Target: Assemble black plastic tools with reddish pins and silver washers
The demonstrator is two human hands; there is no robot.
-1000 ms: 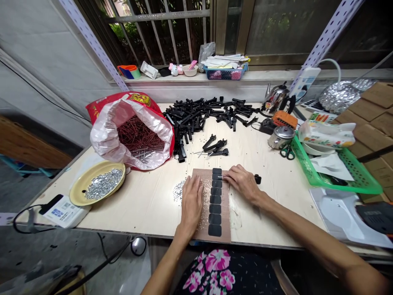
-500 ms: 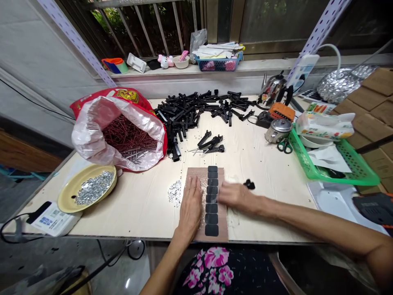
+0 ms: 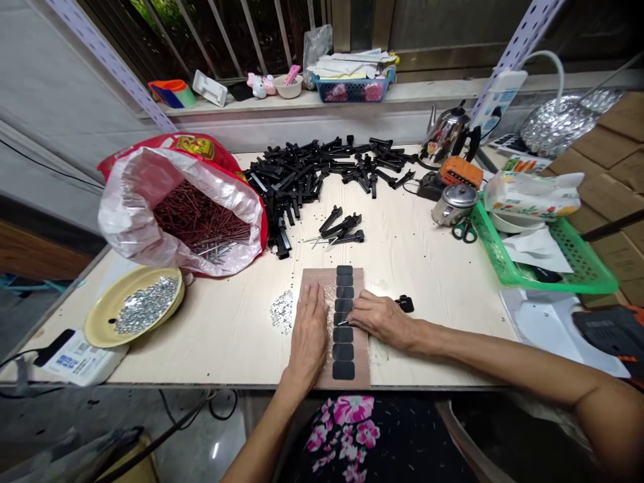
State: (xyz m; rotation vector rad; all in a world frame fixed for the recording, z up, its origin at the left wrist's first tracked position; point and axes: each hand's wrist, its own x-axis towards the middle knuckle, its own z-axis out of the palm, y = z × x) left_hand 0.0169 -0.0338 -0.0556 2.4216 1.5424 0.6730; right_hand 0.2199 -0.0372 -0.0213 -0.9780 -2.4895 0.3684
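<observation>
A brown board (image 3: pixel 314 276) lies at the table's near edge with a column of several black pads (image 3: pixel 344 292) on it. My left hand (image 3: pixel 308 333) lies flat on the board's left half, fingers stretched out. My right hand (image 3: pixel 378 318) rests on the board's right side, fingers pinched on a thin metal pin whose tip points at a middle pad. A small black clip (image 3: pixel 405 304) lies just right of my right hand. Tiny silver bits (image 3: pixel 280 310) are scattered left of the board.
A red-and-white bag of pins (image 3: pixel 191 218) stands at the left, a yellow plate of silver bits (image 3: pixel 133 308) in front of it. A pile of black clips (image 3: pixel 316 174) fills the back. A green basket (image 3: pixel 546 268), kettle (image 3: pixel 447 141) and scissors (image 3: pixel 463 231) sit at the right.
My right hand has slid from the top pads toward me to the middle of the column. My left hand has stayed flat on the board.
</observation>
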